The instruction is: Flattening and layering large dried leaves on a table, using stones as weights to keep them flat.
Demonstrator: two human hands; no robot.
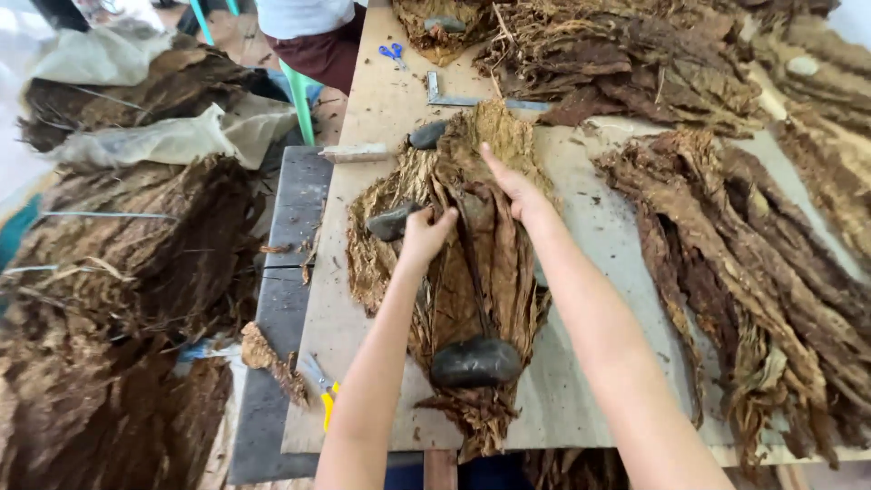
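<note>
A stack of dried brown tobacco leaves [472,263] lies lengthwise on a wooden board [363,109]. A dark oval stone [475,362] weighs down its near end. My left hand [425,233] pinches the top leaf near the stack's middle, next to a smaller grey stone [392,222] on the left edge. My right hand [513,189] lies flat on the leaf with fingers stretched toward the far end. Another grey stone [426,135] sits at the far left corner of the stack.
More leaf piles lie on the right [753,272] and at the far end [617,54]. Large bundles fill the left floor side [127,272]. Blue scissors [394,54], a metal square [454,98] and a yellow-handled cutter [322,390] lie on the board. Another person [313,36] stands at the far end.
</note>
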